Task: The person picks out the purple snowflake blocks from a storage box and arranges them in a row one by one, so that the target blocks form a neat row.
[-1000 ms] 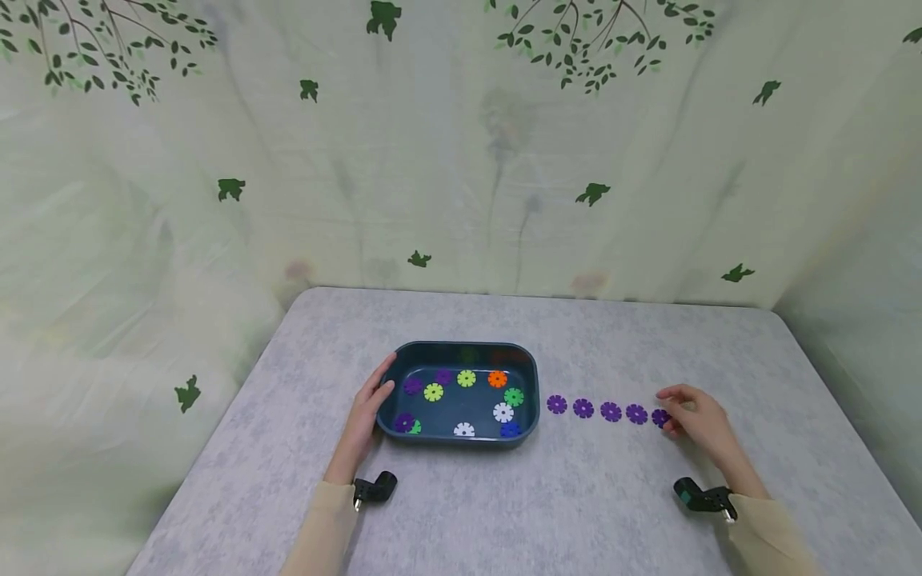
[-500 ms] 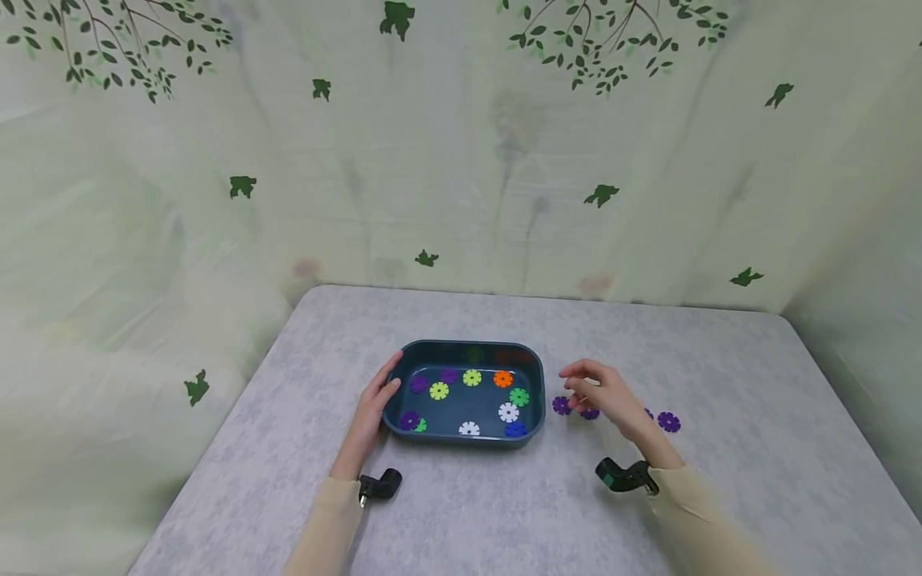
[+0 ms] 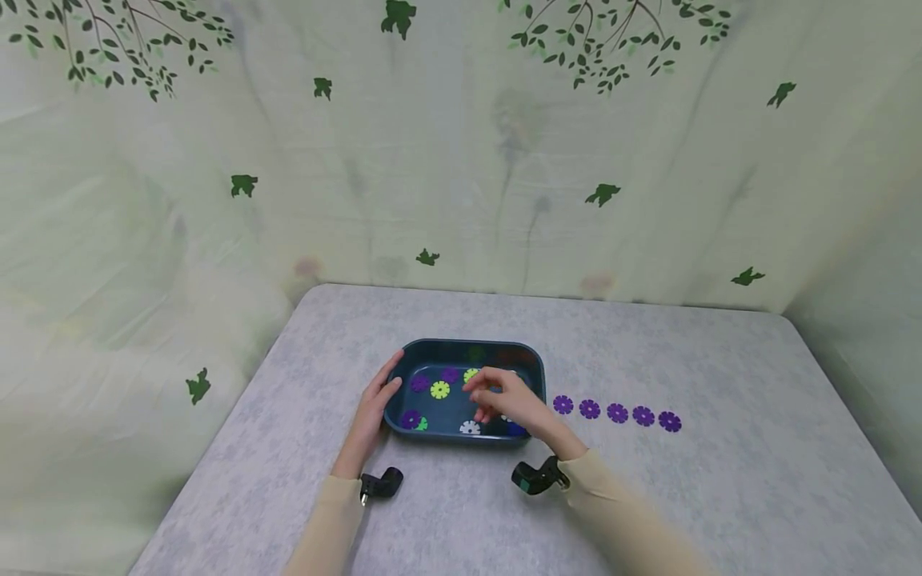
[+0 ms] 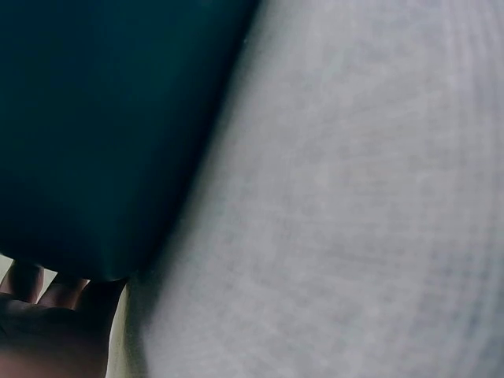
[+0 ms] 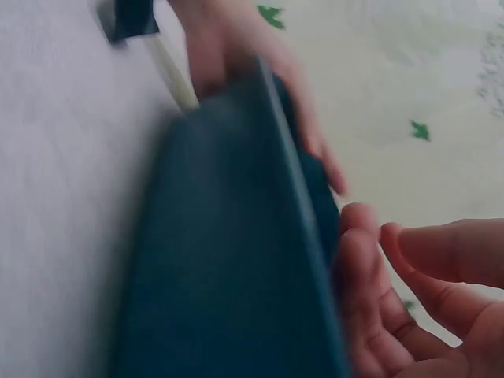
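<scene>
In the head view, my left hand (image 3: 369, 410) grips the left side of a deep blue rectangular tray (image 3: 446, 440), thumb at the rim. Fingers curl against the tray's outer wall in the left wrist view. Over the right half of the tray is my right hand (image 3: 513, 402), its fingers loosely bent and nothing visible between them. Notched plastic discs lie inside the tray, among them a yellow disc (image 3: 440, 390), a purple disc (image 3: 410, 420) and a white disc (image 3: 470, 428). The right hand hides some discs on that side. The right wrist view shows bent fingers (image 5: 361, 252) beside the tray wall.
To the right of the tray, several purple discs (image 3: 617, 413) lie in a spaced row on the grey table (image 3: 749, 448). A pale curtain (image 3: 461, 160) with leaf prints hangs behind the table. A black wrist camera (image 3: 536, 478) sits below each hand.
My right hand has let go of the last purple disc at the row's right end and swept left over the row to above the tray. The left hand keeps its hold.
</scene>
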Demonstrator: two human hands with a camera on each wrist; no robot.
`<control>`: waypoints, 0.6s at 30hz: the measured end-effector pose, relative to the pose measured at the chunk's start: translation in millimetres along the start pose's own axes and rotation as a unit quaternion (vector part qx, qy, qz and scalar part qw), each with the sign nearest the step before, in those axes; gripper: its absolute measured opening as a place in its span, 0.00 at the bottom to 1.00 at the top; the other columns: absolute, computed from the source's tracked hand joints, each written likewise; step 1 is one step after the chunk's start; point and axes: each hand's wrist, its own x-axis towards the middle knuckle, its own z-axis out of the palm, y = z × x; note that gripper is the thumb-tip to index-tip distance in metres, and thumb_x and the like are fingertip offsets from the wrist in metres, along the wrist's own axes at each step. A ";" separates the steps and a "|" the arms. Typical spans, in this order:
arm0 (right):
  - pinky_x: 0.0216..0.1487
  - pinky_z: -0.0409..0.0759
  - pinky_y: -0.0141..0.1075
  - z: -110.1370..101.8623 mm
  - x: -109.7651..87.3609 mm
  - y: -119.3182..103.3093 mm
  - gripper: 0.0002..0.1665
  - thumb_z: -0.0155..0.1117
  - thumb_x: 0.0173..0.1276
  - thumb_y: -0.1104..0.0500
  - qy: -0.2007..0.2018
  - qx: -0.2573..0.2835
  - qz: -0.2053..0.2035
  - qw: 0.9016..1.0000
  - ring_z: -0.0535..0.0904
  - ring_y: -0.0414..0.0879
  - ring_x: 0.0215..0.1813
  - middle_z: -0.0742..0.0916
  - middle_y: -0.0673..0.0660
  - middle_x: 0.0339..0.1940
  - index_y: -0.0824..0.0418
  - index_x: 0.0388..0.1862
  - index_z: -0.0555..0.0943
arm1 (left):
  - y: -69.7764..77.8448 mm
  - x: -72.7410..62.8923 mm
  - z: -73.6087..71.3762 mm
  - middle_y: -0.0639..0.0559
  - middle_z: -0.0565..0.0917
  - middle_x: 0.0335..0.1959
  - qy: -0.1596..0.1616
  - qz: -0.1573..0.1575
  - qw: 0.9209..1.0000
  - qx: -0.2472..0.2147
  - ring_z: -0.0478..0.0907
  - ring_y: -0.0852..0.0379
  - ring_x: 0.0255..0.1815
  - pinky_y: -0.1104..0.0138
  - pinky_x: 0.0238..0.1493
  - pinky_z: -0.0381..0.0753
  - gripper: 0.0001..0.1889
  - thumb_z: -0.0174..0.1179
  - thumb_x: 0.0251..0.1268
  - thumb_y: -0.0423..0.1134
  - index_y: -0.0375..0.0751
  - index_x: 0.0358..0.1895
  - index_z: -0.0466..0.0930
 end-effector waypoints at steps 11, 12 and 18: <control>0.37 0.83 0.40 53.0 42.6 1.3 0.14 0.55 0.72 0.64 -0.046 0.000 0.065 0.997 0.81 0.49 0.31 0.81 0.68 0.43 0.72 0.50 0.77 | -8.4 3.5 -1.7 0.54 0.58 0.74 0.006 0.012 1.000 0.015 0.49 0.57 0.74 0.55 0.72 0.44 0.24 0.45 0.77 0.42 0.49 0.74 0.60; 0.38 0.83 0.40 55.8 45.1 1.1 0.14 0.55 0.72 0.64 -0.049 0.003 0.069 0.996 0.81 0.49 0.32 0.81 0.67 0.44 0.72 0.51 0.77 | -8.1 3.4 -1.7 0.55 0.58 0.74 0.005 0.012 1.000 0.014 0.49 0.57 0.74 0.55 0.72 0.44 0.24 0.45 0.77 0.42 0.49 0.74 0.60; 0.40 0.83 0.41 68.2 57.6 3.2 0.15 0.54 0.70 0.67 -0.064 0.013 0.097 0.993 0.82 0.51 0.35 0.80 0.63 0.45 0.71 0.54 0.76 | 8.3 -2.1 2.2 0.49 0.55 0.75 -0.006 0.008 1.000 0.005 0.46 0.52 0.75 0.51 0.72 0.41 0.24 0.43 0.78 0.38 0.44 0.74 0.58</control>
